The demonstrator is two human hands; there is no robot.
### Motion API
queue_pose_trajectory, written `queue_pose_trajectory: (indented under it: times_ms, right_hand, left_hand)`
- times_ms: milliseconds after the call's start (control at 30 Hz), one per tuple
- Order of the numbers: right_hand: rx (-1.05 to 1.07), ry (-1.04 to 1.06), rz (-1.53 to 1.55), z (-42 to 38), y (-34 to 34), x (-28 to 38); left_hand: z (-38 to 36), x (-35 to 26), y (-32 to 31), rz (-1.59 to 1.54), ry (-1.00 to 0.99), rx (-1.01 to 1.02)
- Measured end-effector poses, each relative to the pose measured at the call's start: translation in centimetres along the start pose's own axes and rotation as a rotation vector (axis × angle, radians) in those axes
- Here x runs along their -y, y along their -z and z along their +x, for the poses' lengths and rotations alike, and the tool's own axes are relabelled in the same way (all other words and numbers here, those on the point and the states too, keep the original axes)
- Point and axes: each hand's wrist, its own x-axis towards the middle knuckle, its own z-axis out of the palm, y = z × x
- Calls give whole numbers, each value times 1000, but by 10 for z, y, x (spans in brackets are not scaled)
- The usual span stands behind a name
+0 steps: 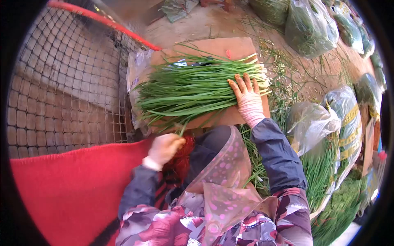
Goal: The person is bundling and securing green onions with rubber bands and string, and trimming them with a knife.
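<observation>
Green stalks (193, 88) lying crosswise, pale ends right, under right hand (248, 96)

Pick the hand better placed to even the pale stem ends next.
Right hand, probably: its fingers rest on the green stalks near those ends; the left hand is nearer the leafy tips.
</observation>
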Motion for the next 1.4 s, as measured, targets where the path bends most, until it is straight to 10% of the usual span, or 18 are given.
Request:
queue_pose_trajectory:
  times_ms: [33, 133, 200, 300, 400, 600, 767, 900, 1267, 1400]
  right_hand:
    - [-38, 0, -2, -1, -6, 0]
    - [-53, -5, -14, 0, -2, 3]
    - [-94, -19, 63, -2, 5, 5]
    - [-265, 22, 236, -20, 40, 6]
    - [-248, -68, 234, -82, 91, -12]
    - [221, -730, 533, -301, 191, -81]
    - [202, -1472, 283, -493, 220, -150]
    - [656, -1376, 46, -486, 186, -123]
    - [439, -1322, -20, -503, 167, -127]
    - [516, -1272, -146, -502, 154, -119]
  left_hand:
    - [-25, -34, 22, -88, -27, 9]
    - [-70, -47, 70, -984, -932, -123]
    - [-85, -104, 65, -891, -1107, 220]
    - [-60, -120, 8, -659, -970, -117]
    - [-25, -132, -94, 16, -503, 238]
    - [24, -48, -141, 1258, -1033, 76]
    - [37, -35, -156, 1242, -775, 54]
    - [45, -44, -183, 1325, -682, 118]
    - [51, -52, -132, 321, -503, -160]
    - [103, 5, -51, 492, -289, -188]
